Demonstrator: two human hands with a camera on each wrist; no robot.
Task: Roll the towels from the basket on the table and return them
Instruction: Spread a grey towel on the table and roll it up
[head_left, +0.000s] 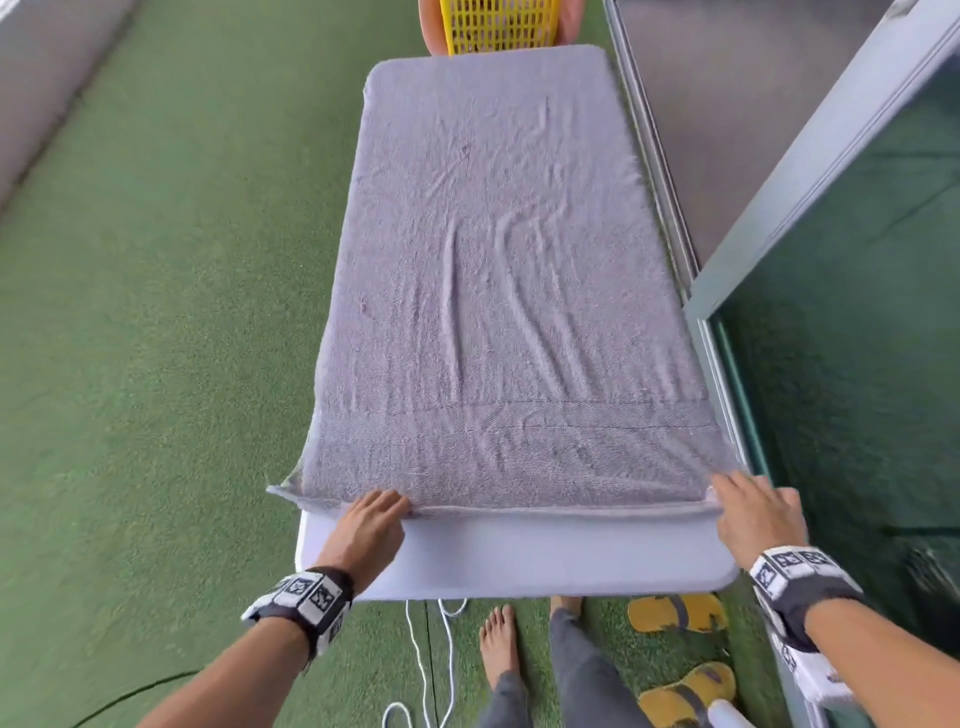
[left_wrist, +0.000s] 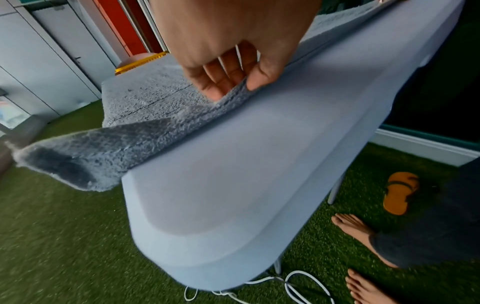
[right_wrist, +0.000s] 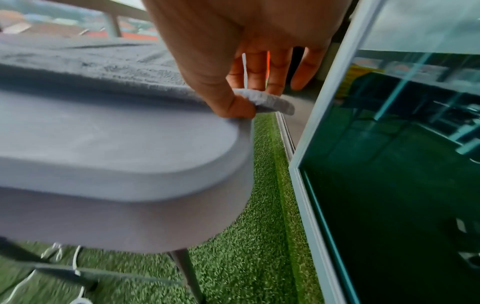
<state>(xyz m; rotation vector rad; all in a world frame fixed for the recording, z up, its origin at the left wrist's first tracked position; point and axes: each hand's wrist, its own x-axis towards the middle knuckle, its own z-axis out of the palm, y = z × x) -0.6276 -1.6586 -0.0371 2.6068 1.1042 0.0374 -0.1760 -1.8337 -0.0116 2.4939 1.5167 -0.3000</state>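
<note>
Green turf lies around my white table (head_left: 519, 566). The grey towel (head_left: 498, 291) runs long, away toward the yellow basket (head_left: 498, 26). My left hand (left_wrist: 228, 67) pinches its near edge. My right hand (right_wrist: 244, 82) pinches the near corner.

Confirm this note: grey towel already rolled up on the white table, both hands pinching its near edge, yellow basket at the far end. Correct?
One error: the grey towel lies spread flat on the white table, not rolled, as the head view shows. Left hand and right hand pinch its near edge; the yellow basket is at the far end.
</note>
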